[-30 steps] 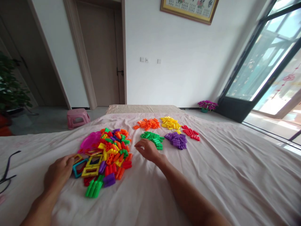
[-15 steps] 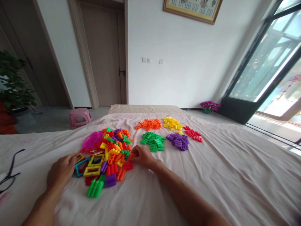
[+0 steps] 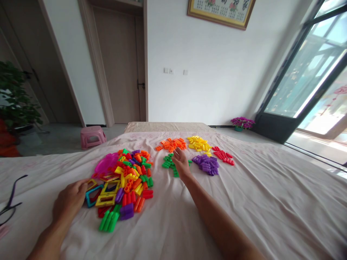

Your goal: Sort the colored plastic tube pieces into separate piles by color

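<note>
My left hand [image 3: 69,198] rests at the left side of a mixed heap of coloured plastic building blocks [image 3: 132,180], its fingers closed at the edge of a small yellow-framed magnetic tile [image 3: 91,184]. Beside that tile lie a blue-framed tile [image 3: 93,195] and larger yellow-framed tiles [image 3: 110,187]. My right hand [image 3: 181,162] is over the green block pile [image 3: 168,162], partly covering it. Its fingertips reach the near edge of the orange block pile [image 3: 173,143]. The fingers look slightly apart, and no block shows between them.
Yellow [image 3: 199,143], purple [image 3: 206,164] and red block piles [image 3: 223,155] lie to the right on the creased sheet [image 3: 244,209]. A pink plastic tray [image 3: 104,164] sits behind the heap. Eyeglasses [image 3: 12,202] lie at far left. A pink stool [image 3: 93,137] stands beyond.
My right hand has moved from the mixed heap, where it held an orange block, up and right to the orange pile. My left hand has stayed nearly still.
</note>
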Motion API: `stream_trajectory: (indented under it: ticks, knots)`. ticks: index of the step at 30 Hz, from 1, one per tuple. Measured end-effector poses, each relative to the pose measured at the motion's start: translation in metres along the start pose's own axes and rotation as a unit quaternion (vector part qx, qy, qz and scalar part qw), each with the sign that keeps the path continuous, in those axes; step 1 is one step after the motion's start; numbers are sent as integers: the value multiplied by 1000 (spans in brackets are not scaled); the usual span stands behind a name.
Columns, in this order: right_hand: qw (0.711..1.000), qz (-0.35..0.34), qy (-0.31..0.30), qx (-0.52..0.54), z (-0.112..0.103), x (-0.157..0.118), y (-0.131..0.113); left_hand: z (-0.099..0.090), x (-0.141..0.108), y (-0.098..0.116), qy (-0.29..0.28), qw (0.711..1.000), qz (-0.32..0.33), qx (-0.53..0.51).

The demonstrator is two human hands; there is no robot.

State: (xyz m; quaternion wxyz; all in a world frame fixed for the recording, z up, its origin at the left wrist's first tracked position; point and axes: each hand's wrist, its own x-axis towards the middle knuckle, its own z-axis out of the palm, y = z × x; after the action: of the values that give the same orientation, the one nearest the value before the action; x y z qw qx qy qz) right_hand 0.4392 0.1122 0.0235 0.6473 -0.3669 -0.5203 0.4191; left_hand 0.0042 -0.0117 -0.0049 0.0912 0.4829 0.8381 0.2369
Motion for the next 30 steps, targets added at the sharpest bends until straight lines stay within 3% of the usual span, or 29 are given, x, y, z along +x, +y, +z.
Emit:
stream_trajectory:
  ticks: [3, 6, 10, 15, 21, 30]
  knots:
    - [999, -19, -15, -21, -1, -4, 10, 0, -1, 1, 5, 1000, 2, -4]
    - [987, -58, -60, -135, 3, -16, 11, -1, -3, 2, 10, 1000, 4, 0]
    - [922, -122, -188, -315, 18, -40, -5, -4, -6, 6, 9, 1000, 5, 6]
    - [834, -161, -308, -429, 37, -61, -19, -7, -9, 11, 9, 1000, -3, 8]
    - [780, -189, -344, -487, 49, -62, -14, -8, -10, 12, 12, 1000, 4, 11]
    - [761, -132, -297, -562, 51, -60, -23, -7, -9, 11, 12, 1000, 1, 6]
